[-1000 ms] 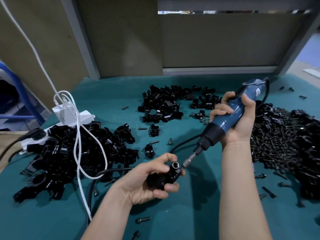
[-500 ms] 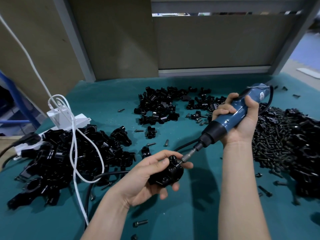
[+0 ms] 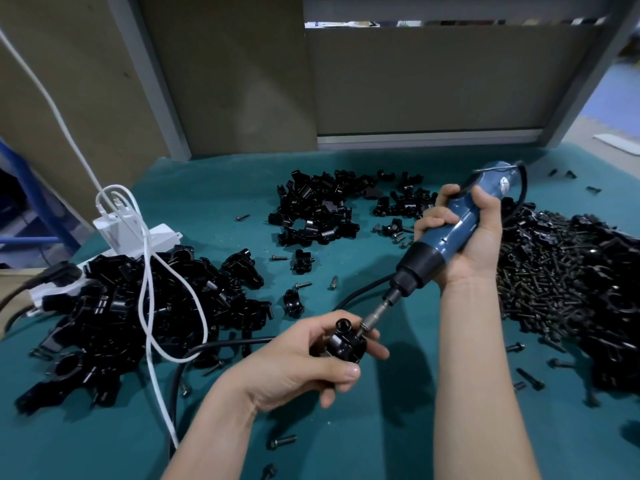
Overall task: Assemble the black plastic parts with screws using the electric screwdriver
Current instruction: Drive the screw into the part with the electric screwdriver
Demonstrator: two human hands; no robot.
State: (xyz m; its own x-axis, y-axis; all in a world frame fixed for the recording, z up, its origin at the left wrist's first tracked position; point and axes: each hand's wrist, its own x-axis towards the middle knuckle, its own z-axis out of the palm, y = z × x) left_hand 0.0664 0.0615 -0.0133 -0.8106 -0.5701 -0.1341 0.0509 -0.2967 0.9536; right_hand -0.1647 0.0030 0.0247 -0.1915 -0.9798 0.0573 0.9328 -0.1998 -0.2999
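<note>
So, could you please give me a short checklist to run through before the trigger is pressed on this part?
1. Part held firmly: the left hand grips the black part above the table: ok.
2. Tool grip: the right hand is wrapped round the screwdriver: ok.
3. Bit seated: the bit meets the part's side, but how well it sits is too small to see: cannot tell.
4. Fingers away from the bit: the left fingers lie just below the tip: not ok.
5. Cord free: the black cord lies on the table, not across the part: ok.
</note>
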